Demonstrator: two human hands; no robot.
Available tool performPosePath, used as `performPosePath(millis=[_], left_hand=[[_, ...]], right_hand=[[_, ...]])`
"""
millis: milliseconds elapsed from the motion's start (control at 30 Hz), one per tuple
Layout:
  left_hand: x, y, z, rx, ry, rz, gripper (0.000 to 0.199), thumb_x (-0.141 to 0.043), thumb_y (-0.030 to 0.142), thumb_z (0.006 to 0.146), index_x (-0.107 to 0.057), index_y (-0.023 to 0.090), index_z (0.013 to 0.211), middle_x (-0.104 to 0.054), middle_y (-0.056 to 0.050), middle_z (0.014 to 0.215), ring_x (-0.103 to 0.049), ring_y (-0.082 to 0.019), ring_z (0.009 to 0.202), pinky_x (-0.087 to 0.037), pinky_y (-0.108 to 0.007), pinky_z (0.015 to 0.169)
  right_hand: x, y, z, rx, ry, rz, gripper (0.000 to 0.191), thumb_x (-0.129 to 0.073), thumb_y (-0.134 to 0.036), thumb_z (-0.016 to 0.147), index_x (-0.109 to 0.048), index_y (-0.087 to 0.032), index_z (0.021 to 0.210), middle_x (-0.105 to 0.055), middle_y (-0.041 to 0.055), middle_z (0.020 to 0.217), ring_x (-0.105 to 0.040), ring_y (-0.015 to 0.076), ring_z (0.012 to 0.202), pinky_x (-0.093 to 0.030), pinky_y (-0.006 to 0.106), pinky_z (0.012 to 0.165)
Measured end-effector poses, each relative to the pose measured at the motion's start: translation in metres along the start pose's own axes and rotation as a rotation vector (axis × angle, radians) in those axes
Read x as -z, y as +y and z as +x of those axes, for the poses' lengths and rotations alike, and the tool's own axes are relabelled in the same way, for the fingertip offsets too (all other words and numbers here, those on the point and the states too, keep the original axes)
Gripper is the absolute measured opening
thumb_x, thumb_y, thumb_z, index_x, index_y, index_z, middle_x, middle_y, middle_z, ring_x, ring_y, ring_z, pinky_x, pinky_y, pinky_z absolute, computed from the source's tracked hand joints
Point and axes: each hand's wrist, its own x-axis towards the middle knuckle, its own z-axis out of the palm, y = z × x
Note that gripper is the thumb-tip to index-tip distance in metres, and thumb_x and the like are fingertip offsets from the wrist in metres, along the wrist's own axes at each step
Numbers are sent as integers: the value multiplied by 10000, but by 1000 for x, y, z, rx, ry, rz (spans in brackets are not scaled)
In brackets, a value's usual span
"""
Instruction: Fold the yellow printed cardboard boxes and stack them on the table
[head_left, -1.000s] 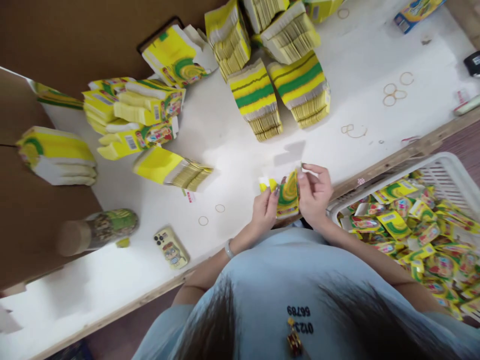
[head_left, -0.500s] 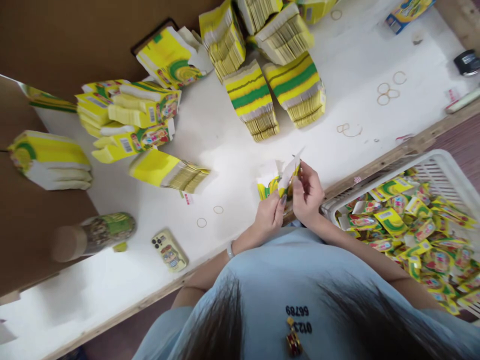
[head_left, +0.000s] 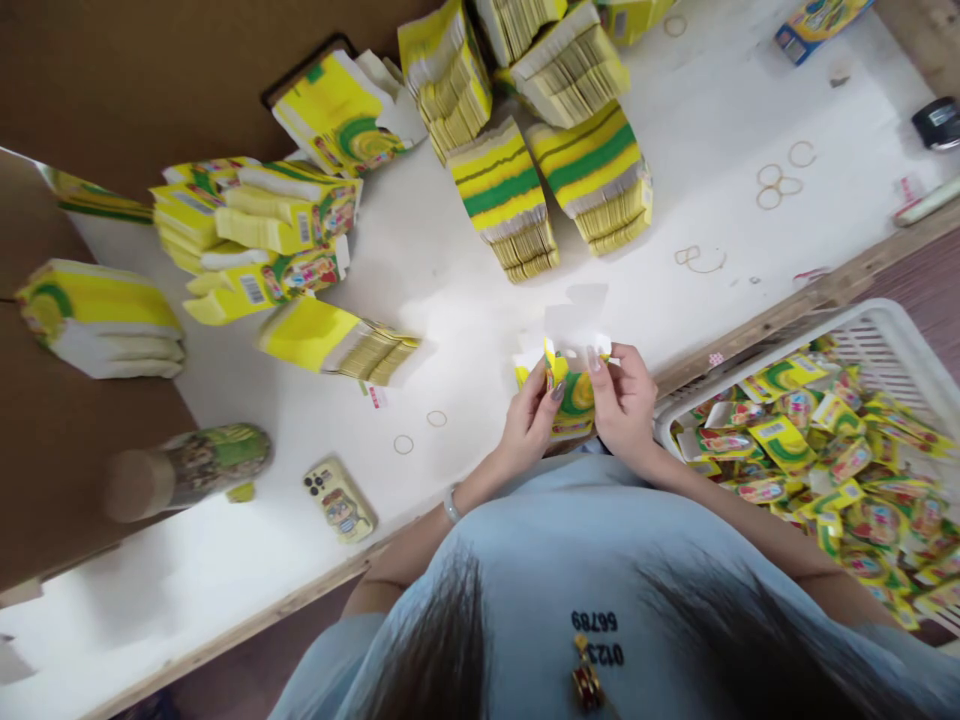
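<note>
Close to my body, at the table's front edge, a small yellow and green carton point(head_left: 576, 398) is held between both hands. Its white flaps stand up on the far side. My left hand point(head_left: 527, 418) pinches the carton's left side, thumb on top. On the opposite side my right hand point(head_left: 624, 405) grips it near the flaps, thumb pressed against the white card. Another piece of yellow and white card lies just behind my left fingers, mostly hidden.
Banded stacks of flat yellow cartons point(head_left: 501, 195) stand at the back. More cartons point(head_left: 289, 210) are piled at left, near a jar point(head_left: 217, 465) and a phone point(head_left: 339, 500). Rubber bands point(head_left: 769, 187) lie on the white table point(head_left: 465, 330). A white basket point(head_left: 892, 320) at right holds many small cartons.
The carton has turned so its printed yellow-green face shows, with its flaps pointing away. My right hand has moved slightly down and right; my left hand has shifted a little left.
</note>
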Motion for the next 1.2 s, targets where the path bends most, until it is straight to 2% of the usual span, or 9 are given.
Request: performPosePath(millis=[133,333,500,600,700,800,867,1033,1200], left_hand=[[3,-3,-9,81,-28,-40,542,-498,598,1044,-600,199,1397,-746,-128,1209,-716,-252,1102,-590,-404,979],[5,-20,-29,-38,-35,-68,688,-516,544,1049,-200,349,1629,-690,-137,1305,-743,-221,1033,-643,-414,874],[19,-11,-30,73,-218,-66,434,-551,494,1048,-500,280,1422,-719,-86,1058,-722,-193,884,-615,-330,771],[19,-6,-25,29,-137,-29,311,-549,504,1047,-622,235,1186,-710,-76,1002,-704,-189,900,-598,-320,805],[15,-8,-22,3,-68,-45,434,-528,548,1047,-577,258,1366,-743,-69,1026,-702,-168,827,-598,-296,749],[15,-9,-24,26,-119,-68,547,-445,603,1058,-595,256,1454,-790,-94,1104,-709,-169,752,-591,-269,628],[16,-6,-25,34,-142,-61,550,-425,599,1063,-697,233,1371,-783,-123,1245,-759,-221,882,-621,-291,657],[16,4,-22,55,-75,17,433,-600,484,1029,-724,234,1360,-756,-106,1351,-741,-252,1205,-604,-357,1032],[18,4,-20,47,-105,46,448,-584,477,1039,-707,220,1385,-758,-109,1346,-755,-235,1184,-599,-335,1029]], right_hand=[[0,7,-12,-33,52,93,356,-635,-493,1004,-496,-287,1259,-504,-111,571,-464,111,448,-409,225,476],[20,10,-16,40,-14,-60,318,-702,-536,927,-712,-268,1098,-756,45,871,-677,171,632,-587,307,583],[36,9,-8,28,-255,-48,331,-594,-476,1012,-764,-235,861,-738,25,761,-684,163,666,-585,281,622],[36,12,-9,124,-187,-78,296,-636,-459,993,-750,-234,836,-743,41,791,-695,172,694,-600,297,650],[40,17,-10,167,-134,-161,235,-641,-442,992,-790,-260,1008,-811,79,955,-774,211,847,-651,368,816],[54,18,-7,217,-359,-161,288,-667,-502,970,-809,-294,1109,-834,76,1094,-801,239,987,-661,407,915],[62,16,-5,220,-493,-97,385,-729,-583,905,-813,-286,1136,-815,87,1204,-780,272,1114,-647,446,986],[59,1,-11,-196,-597,44,483,-741,-427,921,-678,-255,1367,-770,102,1278,-785,216,1013,-667,380,887],[57,-5,-7,-400,-630,234,455,-760,-309,882,-676,-258,1327,-781,66,1206,-770,173,902,-657,329,823]])
